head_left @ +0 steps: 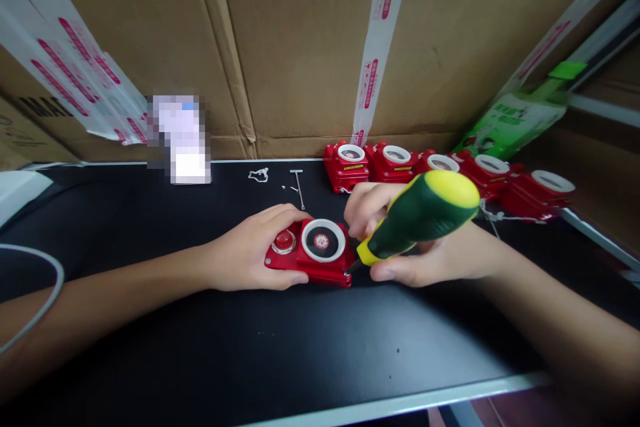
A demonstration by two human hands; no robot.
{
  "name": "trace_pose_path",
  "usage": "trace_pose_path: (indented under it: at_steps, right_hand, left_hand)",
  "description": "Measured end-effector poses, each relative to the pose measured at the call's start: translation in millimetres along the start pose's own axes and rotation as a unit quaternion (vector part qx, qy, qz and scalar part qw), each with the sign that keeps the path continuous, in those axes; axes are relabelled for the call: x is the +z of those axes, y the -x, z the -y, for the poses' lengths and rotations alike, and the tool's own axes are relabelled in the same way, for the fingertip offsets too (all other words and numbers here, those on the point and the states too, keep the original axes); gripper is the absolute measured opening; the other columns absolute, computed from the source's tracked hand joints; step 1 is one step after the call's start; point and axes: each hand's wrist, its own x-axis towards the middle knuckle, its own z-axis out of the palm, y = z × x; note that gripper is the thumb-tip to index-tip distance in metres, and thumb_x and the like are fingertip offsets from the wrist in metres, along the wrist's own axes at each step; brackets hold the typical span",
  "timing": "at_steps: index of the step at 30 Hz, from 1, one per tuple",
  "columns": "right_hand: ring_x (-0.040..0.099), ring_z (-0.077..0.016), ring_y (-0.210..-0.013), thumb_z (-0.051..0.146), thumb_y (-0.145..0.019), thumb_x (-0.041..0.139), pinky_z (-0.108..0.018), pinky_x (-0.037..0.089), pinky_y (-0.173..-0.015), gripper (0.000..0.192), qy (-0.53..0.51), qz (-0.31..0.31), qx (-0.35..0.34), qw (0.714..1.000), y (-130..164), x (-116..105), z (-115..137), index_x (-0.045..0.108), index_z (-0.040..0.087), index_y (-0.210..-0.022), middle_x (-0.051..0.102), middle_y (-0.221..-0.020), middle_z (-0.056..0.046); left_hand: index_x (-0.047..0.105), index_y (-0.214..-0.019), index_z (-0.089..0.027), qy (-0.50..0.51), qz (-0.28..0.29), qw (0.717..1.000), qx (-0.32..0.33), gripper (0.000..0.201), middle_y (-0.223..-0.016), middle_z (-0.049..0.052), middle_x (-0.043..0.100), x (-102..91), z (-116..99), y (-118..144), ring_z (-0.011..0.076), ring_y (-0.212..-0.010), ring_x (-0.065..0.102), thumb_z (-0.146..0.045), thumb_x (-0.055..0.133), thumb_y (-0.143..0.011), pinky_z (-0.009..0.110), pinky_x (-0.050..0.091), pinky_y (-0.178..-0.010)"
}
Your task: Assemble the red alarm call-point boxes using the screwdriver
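A red alarm call-point box with a white ring around a dark round window and a red button lies on the black table. My left hand grips its left end, thumb along the near side and fingers over the far side. In my right hand is a screwdriver with a thick green and yellow handle, tilted with its handle up to the right. Its shaft reaches down to the near right corner of the box, close to a corner screw; whether the tip sits in the screw I cannot tell.
Several similar red boxes stand in a row along the back right. A small metal T-shaped rod and a white cord lie behind my left hand. A green-labelled bottle leans at the back right; cardboard walls the rear. A white cable loops at left.
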Motion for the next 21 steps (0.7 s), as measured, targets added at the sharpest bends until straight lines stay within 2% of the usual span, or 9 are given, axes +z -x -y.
trace_pose_path:
  at_steps: [4, 7, 10, 13, 15, 18, 21]
  right_hand:
    - [0.064, -0.0152, -0.075, 0.018, -0.094, 0.08, -0.029, 0.058, -0.073, 0.014, -0.011, 0.007, 0.024, 1.0, 1, 3, 4, 0.073, 0.019, -0.106, 0.068, -0.086, -0.004]
    - [0.063, -0.0125, -0.077, 0.015, -0.101, 0.067, -0.026, 0.058, -0.075, 0.009, -0.031, 0.032, 0.023, 0.999, 0, 5, 7, 0.074, 0.018, -0.106, 0.071, -0.098, -0.007]
    - [0.066, -0.0143, -0.09, 0.022, -0.099, 0.076, -0.027, 0.059, -0.083, 0.008, -0.021, 0.032, 0.009, 0.999, -5, 8, 11, 0.077, 0.018, -0.106, 0.068, -0.109, -0.008]
    - [0.067, -0.0145, -0.092, 0.026, -0.09, 0.09, -0.026, 0.059, -0.085, 0.014, 0.023, -0.01, 0.023, 0.999, -13, 15, 16, 0.081, 0.019, -0.098, 0.063, -0.101, -0.004]
    - [0.069, -0.0153, -0.09, 0.027, -0.087, 0.093, -0.028, 0.061, -0.085, 0.015, 0.018, -0.046, 0.057, 0.997, -18, 21, 17, 0.081, 0.019, -0.094, 0.067, -0.097, -0.003]
    - [0.073, -0.0181, -0.088, 0.03, -0.079, 0.099, -0.03, 0.064, -0.081, 0.027, -0.035, -0.091, 0.107, 0.989, -19, 27, 13, 0.08, 0.019, -0.096, 0.076, -0.095, -0.004]
    - [0.068, -0.0128, -0.069, 0.026, -0.073, 0.103, -0.025, 0.06, -0.065, 0.037, -0.09, -0.116, 0.116, 0.982, -14, 29, 4, 0.079, 0.02, -0.101, 0.078, -0.087, -0.002]
  left_hand:
    - [0.057, -0.142, -0.023, 0.001, -0.005, 1.0, 0.009, 0.068, -0.13, 0.01, 0.068, 0.3, 2, -1, 0.0306, -0.117, 0.069, -0.055, 0.084, -0.088, 0.048, 0.056, -0.105]
    - [0.058, -0.14, -0.021, -0.01, -0.011, 1.0, -0.003, 0.069, -0.127, 0.011, 0.069, -2.3, 0, 2, 0.0308, -0.113, 0.07, -0.056, 0.085, -0.086, 0.048, 0.057, -0.101]
    - [0.06, -0.137, -0.02, -0.011, -0.015, 0.999, -0.026, 0.067, -0.126, 0.011, 0.069, -6.2, -3, 10, 0.0309, -0.112, 0.07, -0.058, 0.084, -0.088, 0.049, 0.058, -0.1]
    - [0.062, -0.136, -0.02, -0.003, -0.031, 0.999, -0.034, 0.064, -0.125, 0.011, 0.07, -6.8, -6, 19, 0.0312, -0.113, 0.07, -0.055, 0.084, -0.088, 0.051, 0.056, -0.103]
    - [0.062, -0.137, -0.021, 0.007, -0.049, 0.998, -0.04, 0.064, -0.125, 0.01, 0.07, -4.5, -6, 24, 0.0309, -0.113, 0.07, -0.053, 0.086, -0.086, 0.051, 0.056, -0.104]
    - [0.062, -0.138, -0.022, 0.012, -0.071, 0.996, -0.051, 0.066, -0.127, 0.01, 0.07, 0.7, -5, 26, 0.031, -0.115, 0.07, -0.052, 0.087, -0.085, 0.051, 0.056, -0.103]
    - [0.061, -0.139, -0.022, 0.002, -0.074, 0.996, -0.056, 0.068, -0.128, 0.012, 0.07, 3.4, -3, 27, 0.0318, -0.115, 0.071, -0.054, 0.087, -0.084, 0.051, 0.057, -0.104]
